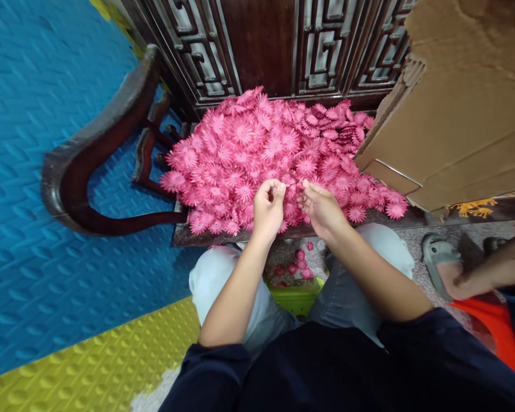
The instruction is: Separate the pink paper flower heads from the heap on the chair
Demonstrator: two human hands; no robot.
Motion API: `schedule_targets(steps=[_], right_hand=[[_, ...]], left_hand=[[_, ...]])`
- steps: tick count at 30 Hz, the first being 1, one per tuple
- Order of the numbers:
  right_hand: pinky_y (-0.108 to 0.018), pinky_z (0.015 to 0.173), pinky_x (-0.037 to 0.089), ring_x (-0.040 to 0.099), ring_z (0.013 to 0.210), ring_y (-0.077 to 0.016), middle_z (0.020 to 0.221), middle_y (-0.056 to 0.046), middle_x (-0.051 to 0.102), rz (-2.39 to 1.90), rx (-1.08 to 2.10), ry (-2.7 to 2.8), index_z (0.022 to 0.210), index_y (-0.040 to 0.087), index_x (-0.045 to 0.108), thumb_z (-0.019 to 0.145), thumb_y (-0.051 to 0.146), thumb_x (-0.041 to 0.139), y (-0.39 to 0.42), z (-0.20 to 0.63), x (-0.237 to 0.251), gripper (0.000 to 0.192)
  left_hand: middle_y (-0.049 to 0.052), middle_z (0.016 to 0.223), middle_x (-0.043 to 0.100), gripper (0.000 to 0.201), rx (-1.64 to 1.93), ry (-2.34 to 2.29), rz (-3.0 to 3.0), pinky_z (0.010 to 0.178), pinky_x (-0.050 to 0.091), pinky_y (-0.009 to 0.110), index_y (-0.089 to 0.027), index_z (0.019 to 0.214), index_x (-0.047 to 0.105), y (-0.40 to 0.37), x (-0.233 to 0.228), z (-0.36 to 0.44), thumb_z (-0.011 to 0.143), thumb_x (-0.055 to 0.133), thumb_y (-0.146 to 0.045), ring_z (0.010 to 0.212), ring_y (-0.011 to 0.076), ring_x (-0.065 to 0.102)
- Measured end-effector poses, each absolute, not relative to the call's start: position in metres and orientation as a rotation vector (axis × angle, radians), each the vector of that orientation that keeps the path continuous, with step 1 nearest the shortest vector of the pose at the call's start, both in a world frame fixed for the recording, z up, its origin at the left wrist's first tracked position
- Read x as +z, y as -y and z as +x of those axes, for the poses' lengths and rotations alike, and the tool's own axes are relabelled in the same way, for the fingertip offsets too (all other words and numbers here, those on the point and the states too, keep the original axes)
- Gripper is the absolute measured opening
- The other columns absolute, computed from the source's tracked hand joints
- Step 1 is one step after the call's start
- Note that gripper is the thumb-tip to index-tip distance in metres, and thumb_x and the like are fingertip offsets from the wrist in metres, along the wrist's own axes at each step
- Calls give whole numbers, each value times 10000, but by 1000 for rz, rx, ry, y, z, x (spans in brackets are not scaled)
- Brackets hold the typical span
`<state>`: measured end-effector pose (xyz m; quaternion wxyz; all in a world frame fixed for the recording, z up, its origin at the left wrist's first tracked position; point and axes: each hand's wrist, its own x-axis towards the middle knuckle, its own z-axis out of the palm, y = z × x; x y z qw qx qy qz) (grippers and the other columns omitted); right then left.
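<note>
Evidently mid-pick, the left hand [268, 207] and right hand [321, 209] pinched, fingertips closed, what seemed one pink fabric flower [292, 184] atop the flower pile [257, 149]; separating it needed care.

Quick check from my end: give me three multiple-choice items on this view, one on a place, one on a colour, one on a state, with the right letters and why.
1. Where does the pile of pink flowers lie?
A. on the dark wooden seat
B. on the blue floor mat
C. inside the cardboard box

2. What colour is the mat at the lower left?
A. red
B. yellow
C. white

3. How are the left hand and the right hand set?
A. flat on the knees
B. far apart, both open
C. close together, fingertips pinched at the flowers

Answers:
1 A, the heap covers the seat up to the carved back.
2 B, a yellow strip borders the blue mat.
3 C, both hands meet over the front of the pile, each pinching something pink.
</note>
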<state>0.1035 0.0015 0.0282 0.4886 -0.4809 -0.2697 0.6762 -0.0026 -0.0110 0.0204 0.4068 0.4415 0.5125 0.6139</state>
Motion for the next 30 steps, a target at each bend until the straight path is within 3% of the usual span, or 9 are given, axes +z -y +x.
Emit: schedule_targets(steps=[5,15,20,24,30], right_hand=[[-183,505,339,456,523,-49,585,72,495,-1166,1546,542,679,184,529,689,325,655,3,98,32,190],[-229,602,390,434,558,-77,653,45,485,-1209,1212,674,746,191,529,760,328,532,11,87,25,138],[-240,648,403,477,641,-94,727,23,492,-1162,1114,892,799,199,496,815,348,468,20,80,21,153],[-236,644,397,462,651,-102,676,26,466,-1144,1154,1121,723,202,477,836,399,437,18,84,25,231],[-270,757,443,557,779,-134,810,-10,575,-1104,1277,1217,809,185,538,720,395,607,10,90,30,238]], left_hand=[[-5,707,420,233,1610,-1442,1315,675,358,244,-186,749,436,11,16,7,847,468,-395,678,116,420],[47,834,558,89,1775,-1507,1356,784,426,269,-182,802,445,11,14,20,873,424,-232,820,130,544],[28,795,546,75,1923,-1582,1342,755,433,257,-191,797,419,14,18,20,870,415,-203,776,119,552],[17,766,545,71,1865,-1617,1439,727,428,247,-197,788,427,16,19,11,859,430,-195,750,121,547],[10,757,553,73,1647,-1758,1598,702,408,255,-200,786,437,19,19,0,809,468,-139,732,134,534]])
